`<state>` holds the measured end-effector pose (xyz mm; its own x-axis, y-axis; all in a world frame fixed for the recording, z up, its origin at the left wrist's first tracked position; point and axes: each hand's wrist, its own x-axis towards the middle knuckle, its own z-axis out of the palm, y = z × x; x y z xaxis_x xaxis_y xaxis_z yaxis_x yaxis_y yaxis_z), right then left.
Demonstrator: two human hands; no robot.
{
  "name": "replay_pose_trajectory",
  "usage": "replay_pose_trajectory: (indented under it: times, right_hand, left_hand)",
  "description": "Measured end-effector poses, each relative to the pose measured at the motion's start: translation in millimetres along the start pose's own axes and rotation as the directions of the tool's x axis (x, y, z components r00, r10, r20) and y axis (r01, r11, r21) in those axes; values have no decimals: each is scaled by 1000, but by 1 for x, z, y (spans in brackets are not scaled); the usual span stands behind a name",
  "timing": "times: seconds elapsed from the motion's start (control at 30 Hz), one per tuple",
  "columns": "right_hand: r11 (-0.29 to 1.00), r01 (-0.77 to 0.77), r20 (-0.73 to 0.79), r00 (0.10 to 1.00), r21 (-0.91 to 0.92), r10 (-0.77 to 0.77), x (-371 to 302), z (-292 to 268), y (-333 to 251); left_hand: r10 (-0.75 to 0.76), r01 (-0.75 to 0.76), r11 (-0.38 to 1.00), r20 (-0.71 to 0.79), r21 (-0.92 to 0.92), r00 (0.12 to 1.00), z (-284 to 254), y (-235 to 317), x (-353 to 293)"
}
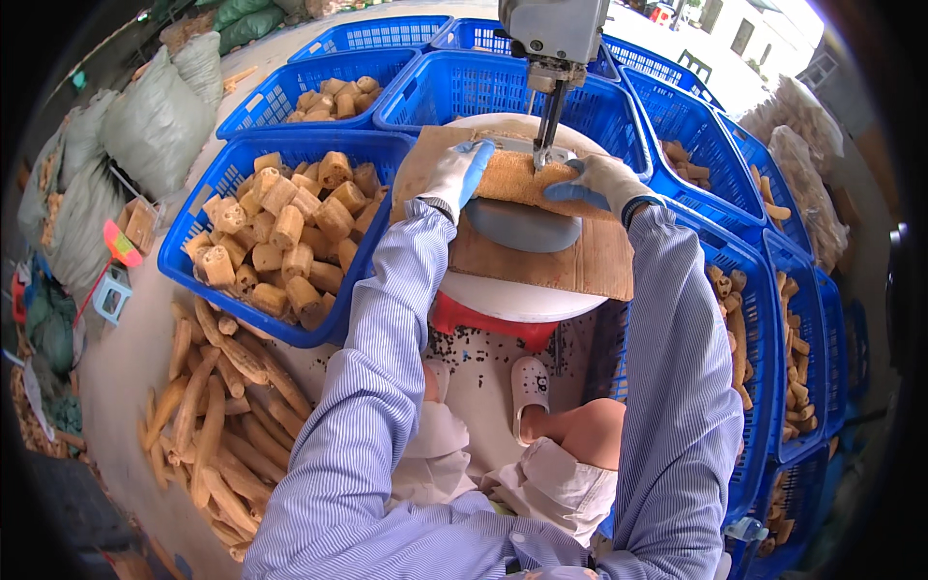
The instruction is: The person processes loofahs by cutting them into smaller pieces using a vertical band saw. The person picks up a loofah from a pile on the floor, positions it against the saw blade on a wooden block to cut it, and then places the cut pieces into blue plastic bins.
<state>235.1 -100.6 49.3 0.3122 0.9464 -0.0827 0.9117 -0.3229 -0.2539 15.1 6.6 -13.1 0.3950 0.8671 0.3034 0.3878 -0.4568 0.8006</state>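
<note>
A tan dried loofah [510,180] lies crosswise under the grey machine head [553,34], its middle at the narrow metal guide [553,116]. My left hand [460,176], in a white and blue glove, closes round the loofah's left end. The right end is gripped by my right hand [597,184], gloved the same way. Beneath the loofah is a brown cardboard sheet [561,266] on a round white table [512,300]. A smooth grey oval piece [522,228] sits on the cardboard just nearer to me than the loofah.
A blue crate [338,333] of cut loofah pieces [287,227] stands left of the table. Whole loofahs [217,416] are heaped on the floor before it. More blue crates, several with loofah pieces, ring the back and right. Filled sacks [159,111] stand far left.
</note>
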Motion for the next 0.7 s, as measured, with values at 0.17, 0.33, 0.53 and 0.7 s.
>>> replay_pose_trajectory:
  times: [0.17, 0.33, 0.53, 0.7]
  right_hand:
    - [1000, -15, 73, 997, -6, 16, 3, -6, 4]
    - [998, -26, 151, 988, -63, 35, 11, -6, 10]
    - [995, -51, 58, 997, -85, 56, 9, -20, 8]
    - [995, 101, 45, 994, -11, -101, -20, -9, 12]
  left_hand:
    - [-55, 52, 989, -17, -140, 998, 7, 0, 3]
    - [-126, 127, 992, 53, -15, 991, 8, 6, 8]
    - [-143, 134, 985, 80, 109, 987, 7, 5, 24]
    - [-362, 138, 683, -168, -718, 917, -69, -31, 6]
